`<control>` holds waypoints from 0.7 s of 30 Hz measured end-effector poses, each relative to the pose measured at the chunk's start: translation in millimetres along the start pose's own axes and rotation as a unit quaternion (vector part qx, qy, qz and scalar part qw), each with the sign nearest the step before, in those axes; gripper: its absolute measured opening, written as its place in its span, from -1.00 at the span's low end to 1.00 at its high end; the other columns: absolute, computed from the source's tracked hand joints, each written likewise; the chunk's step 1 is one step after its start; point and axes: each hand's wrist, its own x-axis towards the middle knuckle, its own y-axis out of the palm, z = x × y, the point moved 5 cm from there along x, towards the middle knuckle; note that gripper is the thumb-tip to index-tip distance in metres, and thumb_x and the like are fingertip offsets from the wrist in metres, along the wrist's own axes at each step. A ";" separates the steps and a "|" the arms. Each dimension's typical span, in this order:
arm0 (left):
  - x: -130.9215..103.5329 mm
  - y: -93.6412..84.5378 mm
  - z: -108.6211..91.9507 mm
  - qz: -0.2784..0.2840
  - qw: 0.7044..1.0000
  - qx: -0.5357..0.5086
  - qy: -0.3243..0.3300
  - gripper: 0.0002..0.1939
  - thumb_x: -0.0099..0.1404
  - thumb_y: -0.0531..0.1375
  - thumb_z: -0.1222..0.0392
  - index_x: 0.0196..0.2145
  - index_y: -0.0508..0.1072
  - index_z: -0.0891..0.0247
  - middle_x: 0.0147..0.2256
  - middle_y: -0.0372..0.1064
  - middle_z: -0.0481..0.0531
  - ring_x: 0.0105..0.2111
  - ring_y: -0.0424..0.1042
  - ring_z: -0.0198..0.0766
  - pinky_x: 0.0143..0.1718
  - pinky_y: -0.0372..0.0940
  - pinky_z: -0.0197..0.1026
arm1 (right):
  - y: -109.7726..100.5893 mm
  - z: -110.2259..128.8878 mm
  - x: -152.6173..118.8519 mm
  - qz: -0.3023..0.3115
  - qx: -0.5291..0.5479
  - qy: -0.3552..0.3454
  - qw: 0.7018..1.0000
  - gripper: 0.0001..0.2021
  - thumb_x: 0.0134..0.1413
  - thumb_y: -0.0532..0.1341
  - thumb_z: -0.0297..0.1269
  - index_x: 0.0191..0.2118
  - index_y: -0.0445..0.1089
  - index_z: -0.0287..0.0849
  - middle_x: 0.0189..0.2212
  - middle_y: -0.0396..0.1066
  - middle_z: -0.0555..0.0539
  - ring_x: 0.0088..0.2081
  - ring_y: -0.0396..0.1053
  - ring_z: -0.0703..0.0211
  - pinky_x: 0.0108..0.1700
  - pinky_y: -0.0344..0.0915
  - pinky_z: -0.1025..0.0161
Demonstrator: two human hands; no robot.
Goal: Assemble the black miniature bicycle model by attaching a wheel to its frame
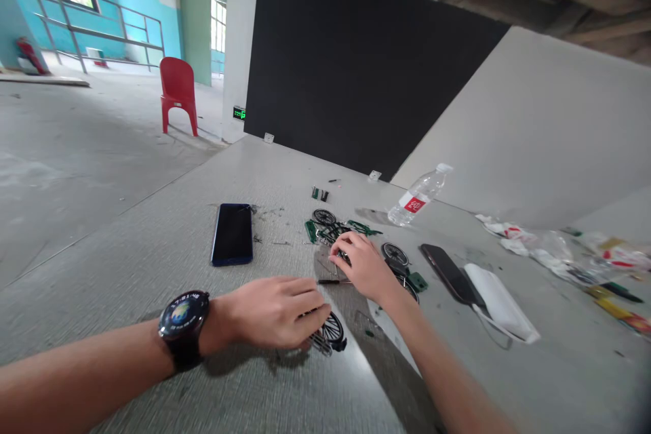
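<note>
My left hand [277, 312], with a black round watch [186, 319] on its wrist, is closed over a model bicycle part. That part's black spoked wheel [333, 329] and some silver metal show past my fingertips; the rest is hidden under the hand. Farther forward and to the right, my right hand [363, 264] reaches down with bent fingers among the small parts. Whatever its fingertips hold is too small to name. Just beyond them lie green and black model bicycle parts [333, 230] with a spoked wheel [324, 217]. Beside the fingers lies a thin dark screwdriver-like tool [330, 281].
A dark blue phone [232, 234] lies to the left. More wheels [395, 254] sit right of my hand. Farther right are a bottle [420, 196], another phone [450, 271], a white power bank [498, 302] with a cable, and crumpled plastic wrappers [554, 251]. A black panel [366, 54] stands behind.
</note>
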 end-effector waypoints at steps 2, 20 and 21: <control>-0.6 0.1 0.3 0.017 1.000 -0.015 0.012 -0.79 0.41 0.11 0.19 -0.15 0.44 0.40 -0.26 0.48 0.16 -0.32 0.40 -0.18 -0.37 0.37 -0.21 | 0.4 -2.6 -0.7 -0.007 -0.003 0.005 1.000 -0.93 0.21 0.20 -0.30 -0.31 0.42 -0.06 -0.18 0.40 -0.07 -0.08 0.36 0.00 0.00 0.29 0.01; -0.9 -1.0 0.6 -0.007 1.000 0.011 0.020 -0.76 0.41 0.11 0.18 -0.17 0.49 0.40 -0.06 0.50 0.20 -0.28 0.39 -0.16 -0.30 0.34 -0.18 | 16.8 55.9 80.7 0.079 0.077 -0.158 0.981 -0.76 0.11 0.23 -0.56 -0.25 0.45 -0.01 -0.21 0.42 -0.01 -0.16 0.32 0.12 -0.11 0.18 0.17; -0.4 -1.6 0.3 -0.014 1.000 0.011 0.020 -0.78 0.42 0.08 0.23 -0.20 0.50 0.38 -0.08 0.51 0.18 -0.30 0.39 -0.17 -0.33 0.33 -0.18 | 17.8 56.1 82.9 0.084 0.081 -0.163 0.980 -0.76 0.11 0.24 -0.56 -0.26 0.46 -0.01 -0.22 0.42 0.00 -0.17 0.33 0.13 -0.13 0.18 0.19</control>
